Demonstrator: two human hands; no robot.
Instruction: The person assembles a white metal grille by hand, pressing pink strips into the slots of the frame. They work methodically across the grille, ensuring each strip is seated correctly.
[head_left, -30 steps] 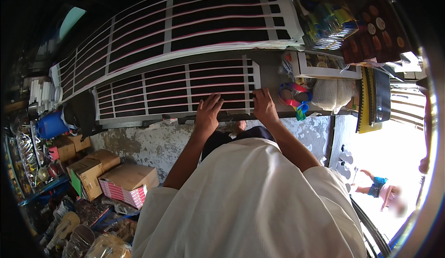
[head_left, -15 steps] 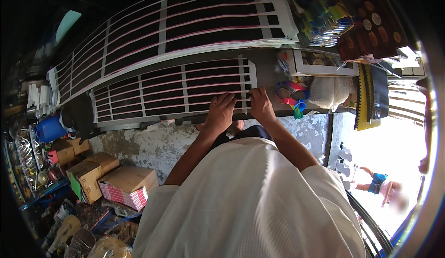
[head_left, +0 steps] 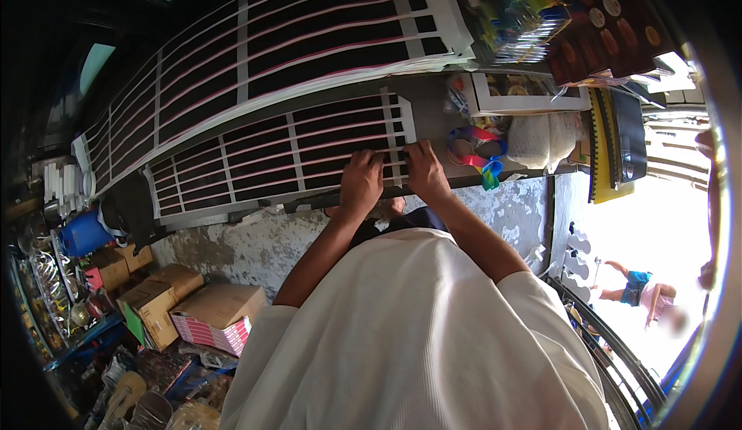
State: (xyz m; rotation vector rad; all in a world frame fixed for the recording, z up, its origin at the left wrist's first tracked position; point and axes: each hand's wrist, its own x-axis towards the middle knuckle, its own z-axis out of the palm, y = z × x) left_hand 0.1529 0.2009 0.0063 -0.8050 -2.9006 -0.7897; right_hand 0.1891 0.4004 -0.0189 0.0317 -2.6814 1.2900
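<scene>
A narrow dark sheet (head_left: 263, 150), crossed by long pale strips with pink edges and short grey bands, lies along the near side of the counter. My left hand (head_left: 361, 183) rests on its right part, fingers bent and pressed together, the tips hidden behind the knuckles. Close to the right, my right hand (head_left: 425, 173) has its fingers curled down at the sheet's white right end. Whatever is pinched under either hand is hidden. Beyond lies a larger stack of similar striped sheets (head_left: 325, 32), its layered white edges facing me.
Right of the sheet lie a multicoloured ribbon (head_left: 487, 169), a bubble-wrapped bundle (head_left: 537, 141) and a white-framed box (head_left: 533, 107). Cardboard boxes (head_left: 220, 305) and a blue container (head_left: 81, 234) stand at lower left. Another person (head_left: 640, 291) is outside at right, past a dark railing (head_left: 610, 341).
The whole view has shifted slightly, so the counter sits a little further left and higher. My left hand's fingers look more curled; both hands stay at the sheet's right end.
</scene>
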